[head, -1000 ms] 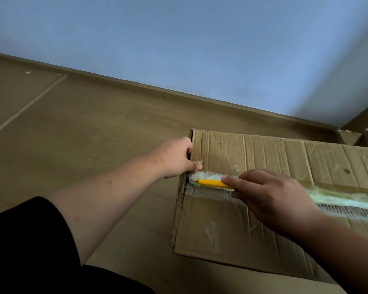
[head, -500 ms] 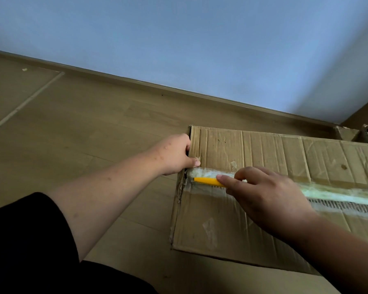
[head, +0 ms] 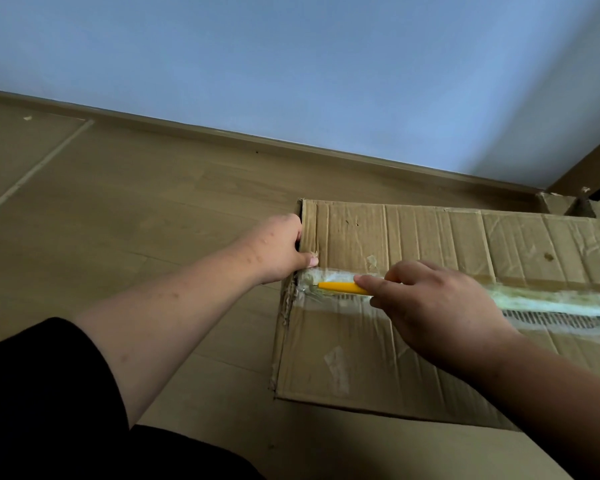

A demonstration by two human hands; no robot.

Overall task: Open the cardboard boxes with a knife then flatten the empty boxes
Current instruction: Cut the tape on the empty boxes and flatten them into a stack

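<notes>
Head view looks down over a wooden floor (head: 125, 209) that runs up to a baseboard (head: 222, 133) and a pale blue wall (head: 291, 64). At the far left a black sleeve (head: 42, 393) covers the upper part of the left arm, which reaches forward across the floor. The left hand (head: 278, 252) grips the left end of a cardboard box (head: 413, 237): its thumb lies on the top face by the corner, and the fingers curl round the box's end edge, where they are partly hidden.

The box lies on the floor, long and low, creased and worn, stretching off toward the right edge of the view. Its left end is torn and ragged just below the thumb. A strip of clear tape (head: 551, 301) runs lengthwise along the middle seam, with a band of bare ribbed cardboard showing beside it farther right.

Just right of the left hand, a yellow knife (head: 342, 287) lies along the seam with its tip pointing left, close to the box's left end. The right hand (head: 437, 306) holds it, grip clamped on the handle, forefinger stretched along the top of it and the other fingers curled under. I cannot make out the blade itself. The right forearm comes in from the lower right corner, crossing over the near half of the box.

Behind the box's far right corner, another piece of cardboard (head: 558, 202) sits against the wall.
</notes>
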